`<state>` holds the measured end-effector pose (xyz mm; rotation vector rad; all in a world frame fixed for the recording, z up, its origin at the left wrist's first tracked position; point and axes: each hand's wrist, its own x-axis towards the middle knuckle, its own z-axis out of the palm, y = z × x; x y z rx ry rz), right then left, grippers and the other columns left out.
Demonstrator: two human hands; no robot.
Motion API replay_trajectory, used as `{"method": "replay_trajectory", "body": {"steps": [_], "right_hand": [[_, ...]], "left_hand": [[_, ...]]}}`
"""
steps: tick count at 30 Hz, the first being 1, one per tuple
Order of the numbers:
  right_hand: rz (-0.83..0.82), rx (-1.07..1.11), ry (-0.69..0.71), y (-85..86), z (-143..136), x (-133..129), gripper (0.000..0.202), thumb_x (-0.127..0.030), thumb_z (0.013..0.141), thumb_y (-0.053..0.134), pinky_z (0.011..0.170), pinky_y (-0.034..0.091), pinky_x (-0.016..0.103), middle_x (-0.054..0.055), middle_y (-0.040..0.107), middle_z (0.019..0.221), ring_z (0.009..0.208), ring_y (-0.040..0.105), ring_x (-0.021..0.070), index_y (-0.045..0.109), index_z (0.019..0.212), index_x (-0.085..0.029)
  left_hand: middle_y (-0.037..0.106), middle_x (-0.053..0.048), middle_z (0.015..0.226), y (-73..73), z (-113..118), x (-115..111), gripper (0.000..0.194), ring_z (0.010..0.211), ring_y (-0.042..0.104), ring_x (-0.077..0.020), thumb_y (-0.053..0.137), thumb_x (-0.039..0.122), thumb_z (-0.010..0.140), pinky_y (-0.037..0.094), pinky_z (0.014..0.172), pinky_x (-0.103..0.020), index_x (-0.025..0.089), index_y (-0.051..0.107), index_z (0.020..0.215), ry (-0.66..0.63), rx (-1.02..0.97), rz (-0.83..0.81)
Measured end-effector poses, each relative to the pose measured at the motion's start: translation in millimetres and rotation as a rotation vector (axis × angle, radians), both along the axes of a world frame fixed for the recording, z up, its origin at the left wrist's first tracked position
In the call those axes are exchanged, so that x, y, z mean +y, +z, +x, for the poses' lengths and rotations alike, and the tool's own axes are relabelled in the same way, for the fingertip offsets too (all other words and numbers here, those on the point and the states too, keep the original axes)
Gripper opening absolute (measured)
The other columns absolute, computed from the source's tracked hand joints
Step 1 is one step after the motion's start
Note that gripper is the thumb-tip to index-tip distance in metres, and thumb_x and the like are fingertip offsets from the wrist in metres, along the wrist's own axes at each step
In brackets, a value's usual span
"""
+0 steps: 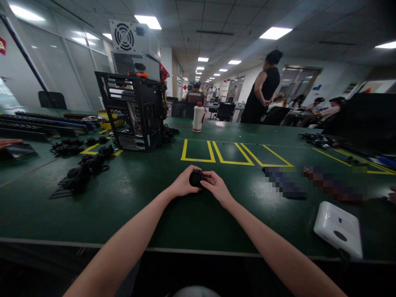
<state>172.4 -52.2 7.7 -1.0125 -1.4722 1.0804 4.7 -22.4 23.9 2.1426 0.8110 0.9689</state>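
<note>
Between my two hands is a small round black object (195, 179), held just above or on the green table (173, 222); its exact kind is not clear. My left hand (183, 181) wraps its fingers and thumb around the left side of it. From the right, my right hand (217, 189) grips the same object with thumb and fingertips. Part of the object is hidden behind the fingers. Beyond my hands, yellow tape outlines (198, 160) mark the tabletop.
An open black computer case (130, 109) stands at the back left, near bundled black cables (83, 171). A white cup (198, 117) with a red lid stands further back. To the right are blurred flat items and a white device (338, 229). Another person's hand shows at the far left.
</note>
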Motion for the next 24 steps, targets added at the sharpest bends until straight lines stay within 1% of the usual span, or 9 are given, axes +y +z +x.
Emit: {"method": "replay_trajectory", "body": {"steps": [2, 7, 10, 13, 15, 19, 24], "right_hand": [[0.013, 0.004, -0.007, 1.9, -0.3, -2.1, 0.027, -0.023, 0.07, 0.06, 0.091, 0.041, 0.038, 0.002, 0.056, 0.103, 0.1, 0.054, 0.0181, 0.052, 0.096, -0.021], [0.049, -0.002, -0.014, 6.3, -0.8, -5.1, 0.016, -0.025, 0.074, 0.057, 0.088, 0.043, 0.035, 0.001, 0.056, 0.092, 0.093, 0.056, 0.0162, 0.053, 0.088, -0.021], [0.062, 0.003, -0.008, 3.2, 0.0, -1.8, 0.018, -0.023, 0.073, 0.058, 0.091, 0.042, 0.035, 0.001, 0.055, 0.096, 0.096, 0.055, 0.0163, 0.052, 0.09, -0.021], [0.051, 0.014, -0.016, -2.5, 1.3, 3.4, 0.029, -0.022, 0.072, 0.059, 0.095, 0.039, 0.037, 0.002, 0.054, 0.105, 0.101, 0.053, 0.0171, 0.05, 0.099, -0.022], [0.029, -0.002, -0.001, -4.9, 2.1, 5.2, 0.031, -0.022, 0.072, 0.058, 0.096, 0.038, 0.039, 0.003, 0.054, 0.109, 0.104, 0.052, 0.0181, 0.05, 0.103, -0.022], [0.021, -0.022, 0.019, -2.8, 2.0, 1.9, 0.029, -0.022, 0.072, 0.058, 0.094, 0.04, 0.039, 0.003, 0.054, 0.107, 0.104, 0.052, 0.0186, 0.051, 0.1, -0.023], [0.052, -0.025, -0.003, 2.7, -0.2, -3.8, 0.019, -0.025, 0.074, 0.056, 0.087, 0.045, 0.035, 0.001, 0.053, 0.098, 0.095, 0.056, 0.0163, 0.051, 0.092, -0.023]], "left_hand": [[0.052, -0.006, 0.106, 0.0, 0.0, -0.1, 0.058, 0.098, 0.052, -0.0235, 0.07, 0.016, 0.055, 0.041, 0.084, -0.039, 0.021, 0.045, 0.108, 0.003, 0.001, 0.002], [0.052, -0.006, 0.106, -0.1, 0.0, 0.3, 0.059, 0.096, 0.052, -0.0236, 0.07, 0.018, 0.055, 0.042, 0.081, -0.038, 0.021, 0.045, 0.108, 0.016, 0.018, 0.004], [0.052, -0.006, 0.106, -1.1, 0.7, 1.2, 0.059, 0.097, 0.052, -0.0236, 0.07, 0.018, 0.055, 0.042, 0.082, -0.038, 0.02, 0.044, 0.109, 0.014, 0.021, 0.014], [0.052, -0.006, 0.105, -2.7, 1.7, 2.2, 0.058, 0.097, 0.052, -0.0232, 0.07, 0.017, 0.055, 0.041, 0.083, -0.038, 0.02, 0.045, 0.108, 0.012, 0.0, 0.021], [0.052, -0.006, 0.104, -3.4, 2.0, 2.6, 0.058, 0.096, 0.052, -0.0231, 0.07, 0.016, 0.055, 0.041, 0.083, -0.038, 0.02, 0.045, 0.108, 0.004, -0.007, 0.016], [0.052, -0.005, 0.105, -3.8, 1.2, 2.6, 0.058, 0.096, 0.052, -0.0233, 0.07, 0.016, 0.055, 0.042, 0.082, -0.038, 0.021, 0.045, 0.108, -0.006, -0.019, 0.001], [0.051, -0.005, 0.105, -2.5, 0.4, 1.9, 0.059, 0.096, 0.051, -0.0231, 0.07, 0.018, 0.055, 0.042, 0.082, -0.038, 0.021, 0.044, 0.109, 0.0, 0.0, 0.009]]}}
